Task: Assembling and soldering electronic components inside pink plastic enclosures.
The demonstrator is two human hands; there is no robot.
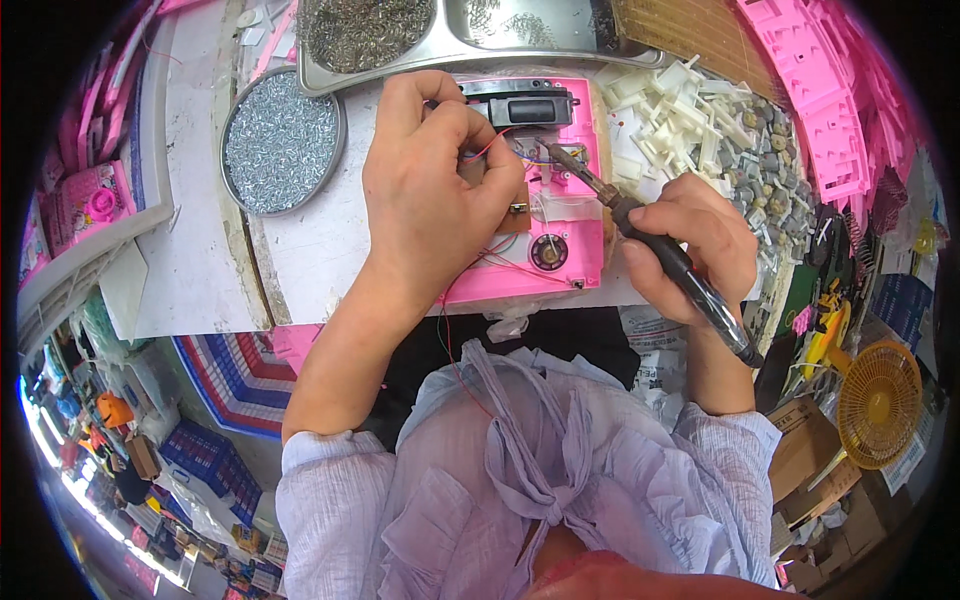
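Observation:
A pink plastic housing point(588, 225) lies on the white table in front of me, with electronic parts and thin wires inside. My left hand point(425, 195) is over its left side, thumb and fingertips pinched on a thin red wire point(490, 147). Beneath those fingers a small brown circuit board point(486, 215) is partly hidden. My right hand point(705, 235) grips a soldering iron point(680, 265) by its black handle, its tip angled over the metal part near the housing's middle. A black part point(530, 110) sits at the far end, and a small round speaker point(549, 252) at the near end.
A round pan of small screws point(283, 145) stands at the left. Behind the housing is a steel tray point(450, 50) holding small metal pieces. White plastic parts point(655, 115), small grey parts point(765, 165) and pink mouldings point(815, 110) are heaped at the right, near a yellow fan point(878, 405).

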